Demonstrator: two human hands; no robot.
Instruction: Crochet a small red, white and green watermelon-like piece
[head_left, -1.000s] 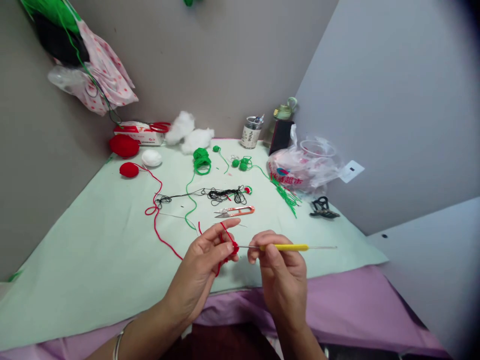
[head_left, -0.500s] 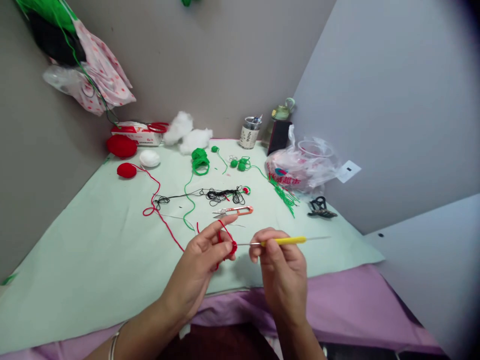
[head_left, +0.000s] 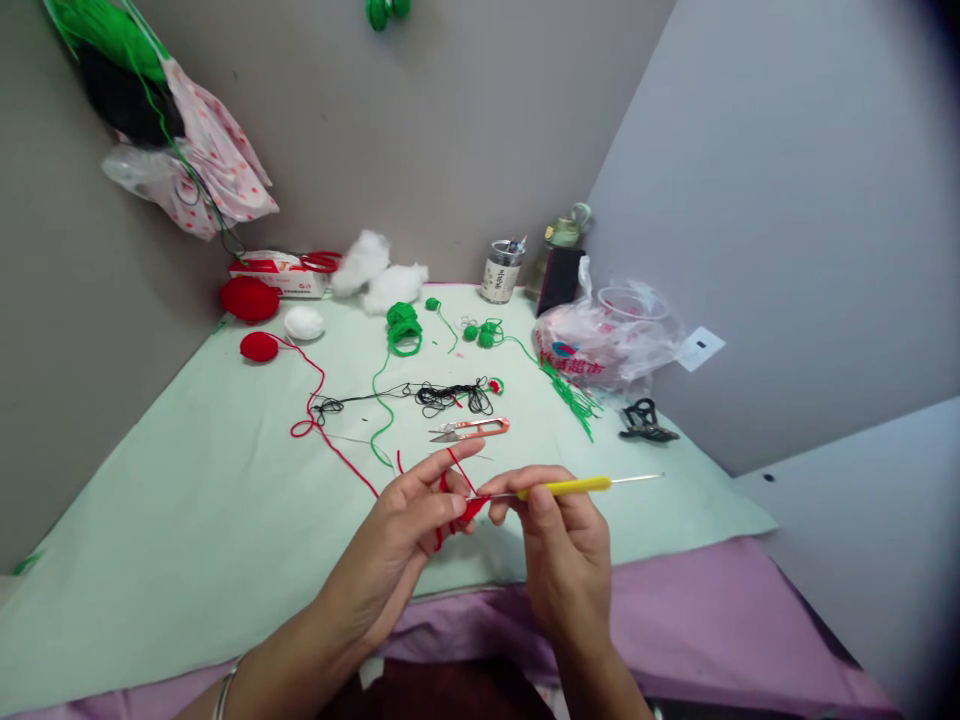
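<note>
My left hand (head_left: 405, 530) pinches a small red crochet piece (head_left: 473, 509) between thumb and fingers, with red yarn (head_left: 463, 468) running tight over its raised index finger. My right hand (head_left: 562, 540) grips the yellow handle of a crochet hook (head_left: 574, 486). The hook's thin metal shaft reaches left into the red piece, where stitches are too small to make out; its other metal end points right. Red yarn trails from the left hand back to a small red ball (head_left: 259, 347). Just beyond the left fingertips lie orange thread snips (head_left: 480, 428).
Tangled black yarn (head_left: 450, 396), a green yarn coil (head_left: 405, 328), green yarn strands (head_left: 571, 398) and a black claw clip (head_left: 646, 422) lie on the pale cloth (head_left: 202, 560). White stuffing (head_left: 394, 288), a pen cup (head_left: 502, 273) and a plastic bag (head_left: 600, 345) stand toward the walls.
My right hand has come closer to the left, and the hook's tip has gone further into the red piece. That piece now looks stretched toward the right. The view has shifted slightly.
</note>
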